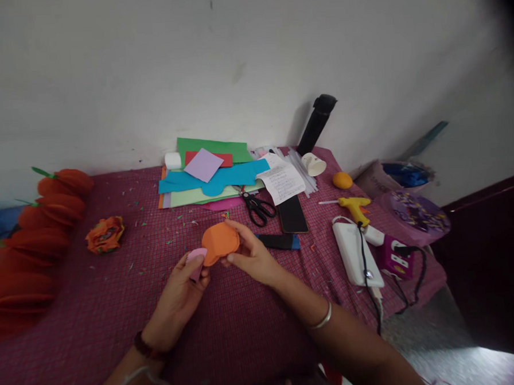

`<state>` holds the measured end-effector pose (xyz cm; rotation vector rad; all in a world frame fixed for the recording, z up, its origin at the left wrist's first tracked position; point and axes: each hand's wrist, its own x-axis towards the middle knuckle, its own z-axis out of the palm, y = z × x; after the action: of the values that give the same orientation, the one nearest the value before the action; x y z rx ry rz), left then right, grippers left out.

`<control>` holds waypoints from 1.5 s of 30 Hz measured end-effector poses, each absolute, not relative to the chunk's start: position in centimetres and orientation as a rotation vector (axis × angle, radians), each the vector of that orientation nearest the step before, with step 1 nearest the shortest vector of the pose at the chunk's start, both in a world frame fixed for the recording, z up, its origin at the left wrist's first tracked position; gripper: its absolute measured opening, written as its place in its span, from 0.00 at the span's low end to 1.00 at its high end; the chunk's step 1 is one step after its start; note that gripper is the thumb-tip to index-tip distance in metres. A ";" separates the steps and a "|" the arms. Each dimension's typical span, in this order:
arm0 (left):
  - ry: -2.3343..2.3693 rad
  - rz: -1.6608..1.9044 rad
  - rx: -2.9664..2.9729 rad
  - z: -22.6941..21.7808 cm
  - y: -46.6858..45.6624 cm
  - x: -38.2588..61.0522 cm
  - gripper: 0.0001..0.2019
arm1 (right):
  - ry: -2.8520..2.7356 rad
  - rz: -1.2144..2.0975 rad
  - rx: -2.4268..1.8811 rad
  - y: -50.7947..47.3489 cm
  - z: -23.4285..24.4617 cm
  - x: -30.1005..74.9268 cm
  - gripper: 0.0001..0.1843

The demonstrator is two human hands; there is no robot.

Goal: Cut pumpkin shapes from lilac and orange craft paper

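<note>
My right hand (248,251) pinches the edge of a rounded orange paper cutout (220,241) above the cloth. In my left hand (185,282) a small pink paper piece (197,261) is held between thumb and fingers, its edge overlapping the orange cutout's lower left side. Whether the left fingers also grip the orange paper I cannot tell. Beyond my hands lie black-handled scissors (258,208), and a dark, blue-ended flat object (279,241) rests just past my right hand.
Coloured paper sheets (222,178), a handwritten note (284,182) and a phone (292,215) lie toward the wall. At right are a black bottle (316,123), paper cup (313,164), yellow glue gun (356,208) and corded white power box (355,253). Orange paper pumpkins (40,250) stand left, near a paper flower (105,235).
</note>
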<state>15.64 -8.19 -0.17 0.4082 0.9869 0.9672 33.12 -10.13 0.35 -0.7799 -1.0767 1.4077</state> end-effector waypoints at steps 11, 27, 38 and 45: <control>1.060 0.772 0.835 1.4 -8.0 14.8 0.12 | -1.254 1.043 -1.031 -9.3 0.4 34.5 0.07; 0.850 0.762 0.728 2.3 -8.5 15.4 0.17 | -1.497 0.825 -0.998 -10.9 2.2 34.0 0.12; 0.979 0.925 0.743 1.3 -9.6 16.9 0.21 | -1.437 0.957 -0.978 -11.0 1.8 33.2 0.16; 0.973 0.971 0.728 1.2 -9.4 16.8 0.15 | -1.213 1.356 -1.156 -10.3 0.7 33.2 0.09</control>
<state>16.83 -9.36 1.21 0.7279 0.9732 0.9714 33.18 -10.26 0.67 -1.1557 -1.2127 1.3565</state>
